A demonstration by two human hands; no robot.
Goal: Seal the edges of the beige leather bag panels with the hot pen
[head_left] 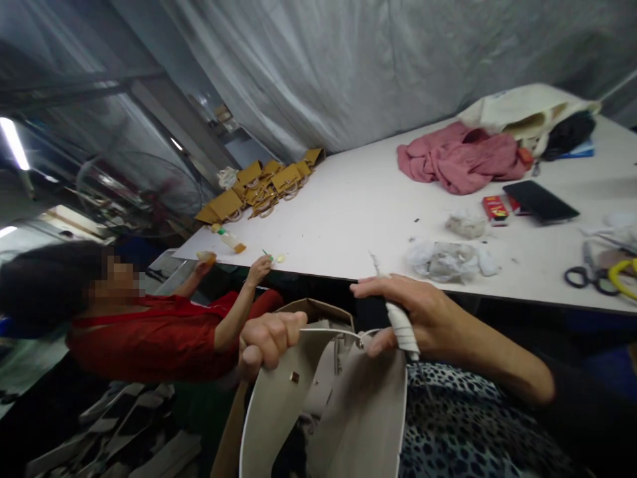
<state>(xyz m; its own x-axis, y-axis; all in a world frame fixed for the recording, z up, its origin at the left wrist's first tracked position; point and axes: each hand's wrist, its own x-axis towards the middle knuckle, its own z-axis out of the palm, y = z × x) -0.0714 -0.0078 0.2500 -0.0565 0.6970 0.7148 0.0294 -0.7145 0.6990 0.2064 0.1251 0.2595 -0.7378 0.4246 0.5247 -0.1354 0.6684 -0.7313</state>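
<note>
A pale beige bag (365, 405) with an open top is held low in front of me. My left hand (271, 342) is closed round its rim on the left. A small gold-coloured metal piece shows on the inner wall nearby. My right hand (423, 315) is at the rim's far right, holding a slim tool (402, 330) with a white wrapped handle between thumb and fingers. Its thin end points up toward the table. Beside my right thumb, a thin pale loop, maybe thread, crosses the bag's rim.
Along the white table (343, 219) lie mustard bags (286, 179), pink cloth (462, 158), crumpled plastic (445, 260), a black flat object (540, 201) and scissors (592, 272). A person in red (159, 338) works at the left. Pale pieces (124, 425) lie lower left.
</note>
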